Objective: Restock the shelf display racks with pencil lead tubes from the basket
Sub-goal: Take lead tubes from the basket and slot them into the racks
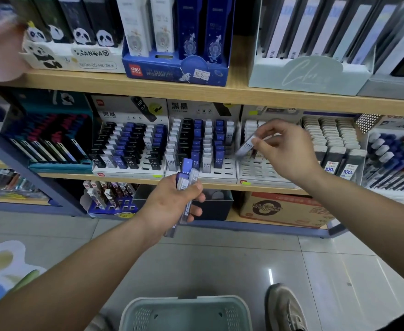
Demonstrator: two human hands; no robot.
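Right hand (284, 152), lead tube (245, 146) at fingertips

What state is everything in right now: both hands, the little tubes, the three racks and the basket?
Left hand: gripping a bunch of tubes, held upright.
Right hand: pinching one pale tube, tilted over the right rack.
Right rack: some tubes at the back, front slots empty.
Middle rack: mostly filled, front slots empty.
Left rack: partly filled, gaps in front.
Basket: on the floor, contents unclear.
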